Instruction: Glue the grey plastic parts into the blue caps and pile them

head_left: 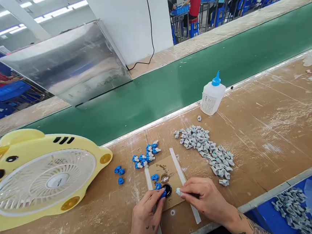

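Observation:
My left hand [149, 213] pinches a small blue part [163, 193] beside a round black dish [167, 190] on a taped piece of cardboard [175, 202]. Between the thumb and fingertips of my right hand [205, 197] is a small grey part [178, 192], held just right of the dish. Two loose blue pieces [155, 177] lie near a clear round spot [165, 178] on the cardboard. Joined blue-and-grey pieces [144, 158] are grouped behind it, and a few blue pieces [121, 180] sit to the left. A long pile of grey parts [213, 151] spreads at the right.
A yellow fan [57, 181] takes up the left side. The white bottle [212, 96] with a blue nozzle stands near the green conveyor belt [158, 95]. At lower right, a blue bin [267, 214] contains more grey parts. People sit at work in the background.

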`<control>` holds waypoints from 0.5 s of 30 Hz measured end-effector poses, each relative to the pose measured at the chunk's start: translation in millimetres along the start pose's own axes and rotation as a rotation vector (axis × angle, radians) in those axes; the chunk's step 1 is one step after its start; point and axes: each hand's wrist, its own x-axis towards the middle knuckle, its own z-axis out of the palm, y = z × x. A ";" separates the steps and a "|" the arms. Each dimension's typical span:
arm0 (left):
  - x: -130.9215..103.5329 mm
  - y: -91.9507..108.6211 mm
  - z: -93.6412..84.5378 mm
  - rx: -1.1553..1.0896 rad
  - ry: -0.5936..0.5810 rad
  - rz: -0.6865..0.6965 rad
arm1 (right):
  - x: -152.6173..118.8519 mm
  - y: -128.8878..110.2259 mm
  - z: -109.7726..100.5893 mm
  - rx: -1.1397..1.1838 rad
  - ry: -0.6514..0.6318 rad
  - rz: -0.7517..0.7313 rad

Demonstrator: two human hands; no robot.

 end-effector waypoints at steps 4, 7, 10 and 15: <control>2.9 5.2 -2.0 -0.078 -0.003 -0.096 | 1.2 -1.5 3.3 0.003 -0.013 0.035; 4.3 10.4 -3.7 -0.280 0.074 -0.327 | 4.3 -7.3 4.8 0.066 0.040 0.051; 3.5 15.3 -1.9 -0.582 0.173 -0.594 | 7.9 -13.6 9.1 0.154 0.099 0.081; 4.2 26.6 6.5 -0.869 0.273 -0.809 | 9.6 -20.5 22.5 0.174 0.169 0.028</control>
